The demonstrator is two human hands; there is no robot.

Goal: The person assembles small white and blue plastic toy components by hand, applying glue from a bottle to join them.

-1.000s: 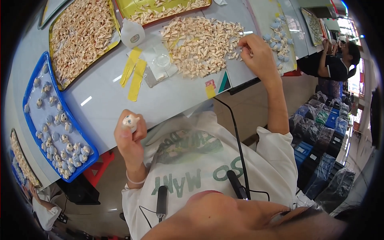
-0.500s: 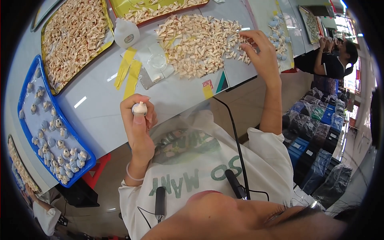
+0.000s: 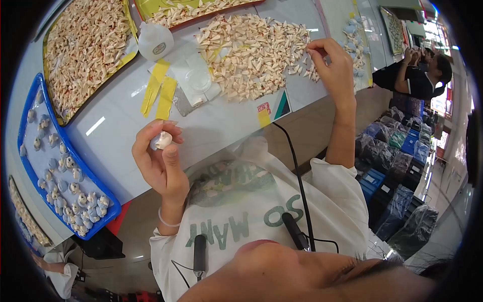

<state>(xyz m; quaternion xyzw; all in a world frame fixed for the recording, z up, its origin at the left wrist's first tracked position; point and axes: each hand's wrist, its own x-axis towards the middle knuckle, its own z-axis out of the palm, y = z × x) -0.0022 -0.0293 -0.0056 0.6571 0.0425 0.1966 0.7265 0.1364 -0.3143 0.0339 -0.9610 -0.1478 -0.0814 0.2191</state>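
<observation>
My left hand [image 3: 162,158] holds a small white and blue figurine [image 3: 162,140] between thumb and fingers, above the table's near edge. Its pale, knobbed side faces up. At the right end of a loose pile of small cream pointed pieces [image 3: 246,60], my right hand [image 3: 329,65] has thumb and index finger pinched together. Whatever is in that pinch is too small to make out. Several stray pieces lie just below those fingertips.
A blue tray [image 3: 108,189] of similar figurines stands at the left. Yellow trays [image 3: 133,50] hold more cream pieces. A white bottle [image 3: 156,41], yellow tape strips [image 3: 166,98] and a clear round dish [image 3: 197,80] lie between. Another person [image 3: 427,75] works at the far right.
My left hand has shifted a little left, its fingers looser and the figurine tilted. My right thumb and index finger have closed together at the pile's edge.
</observation>
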